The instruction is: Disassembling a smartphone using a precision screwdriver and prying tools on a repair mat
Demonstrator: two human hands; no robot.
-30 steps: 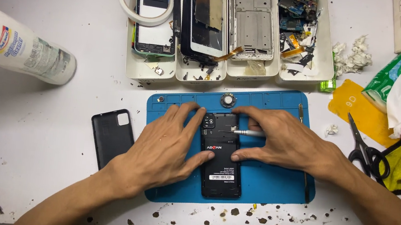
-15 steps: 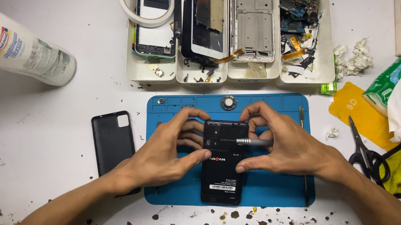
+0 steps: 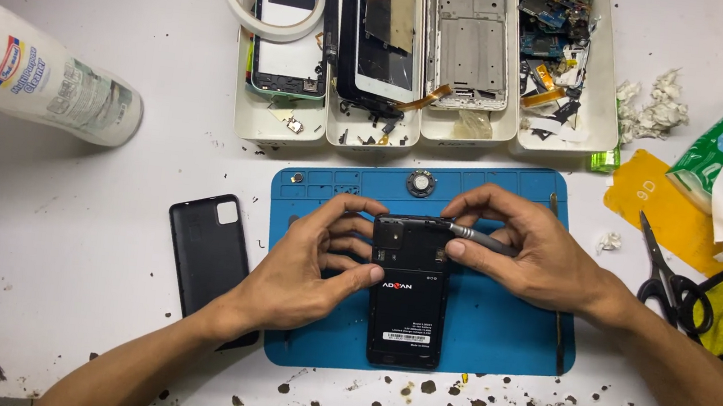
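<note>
Fingers of the left hand (image 3: 304,265) curl loosely around the left edge of the opened phone (image 3: 407,292), thumb pressing its back near the middle – a steadying hold, not a tight one. At nine o'clock from this hand lies the black back cover (image 3: 212,259), and further at ten o'clock a white bottle (image 3: 36,71) on its side. The phone rests flat on the blue mat (image 3: 491,336), upper end at twelve o'clock. I judge it light, stiff and smooth, with delicate exposed parts – better taken by the side edges. The right hand (image 3: 533,250) pinches a thin grey tool (image 3: 483,238) closed between fingertips, its tip at the phone's upper corner. Scissors (image 3: 670,279) lie at three o'clock.
</note>
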